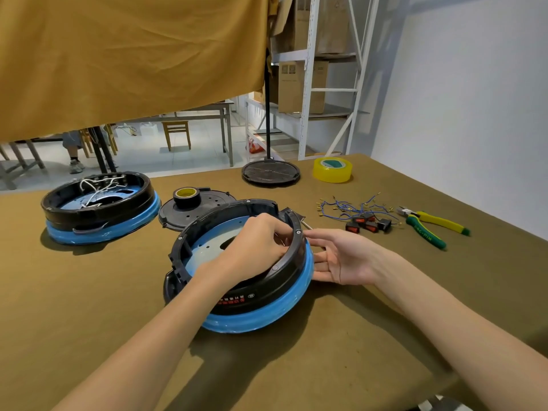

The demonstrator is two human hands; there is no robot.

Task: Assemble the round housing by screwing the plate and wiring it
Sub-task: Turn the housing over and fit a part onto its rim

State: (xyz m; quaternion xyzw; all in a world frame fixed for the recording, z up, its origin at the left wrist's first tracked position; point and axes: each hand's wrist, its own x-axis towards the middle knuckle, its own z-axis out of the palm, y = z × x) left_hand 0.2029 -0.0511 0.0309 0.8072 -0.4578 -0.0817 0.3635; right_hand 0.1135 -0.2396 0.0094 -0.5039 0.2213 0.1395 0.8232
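Observation:
A round black housing (261, 295) with a blue band sits tilted in the middle of the table. A pale blue plate (213, 241) lies inside it. My left hand (255, 244) reaches into the housing at its right inner wall, fingers curled as if pinching something small that I cannot make out. My right hand (341, 258) lies open against the outer right side of the housing, palm up, fingers straight. A thin metal shaft (307, 225) pokes out behind the rim.
A second housing (98, 209) with white wires stands at the left. A black cover (195, 212) carrying a tape roll (186, 197) lies behind. Blue wires (350, 206), red switches (367, 225), pliers (430, 226), yellow tape (332, 169) and a black disc (270, 172) lie to the right.

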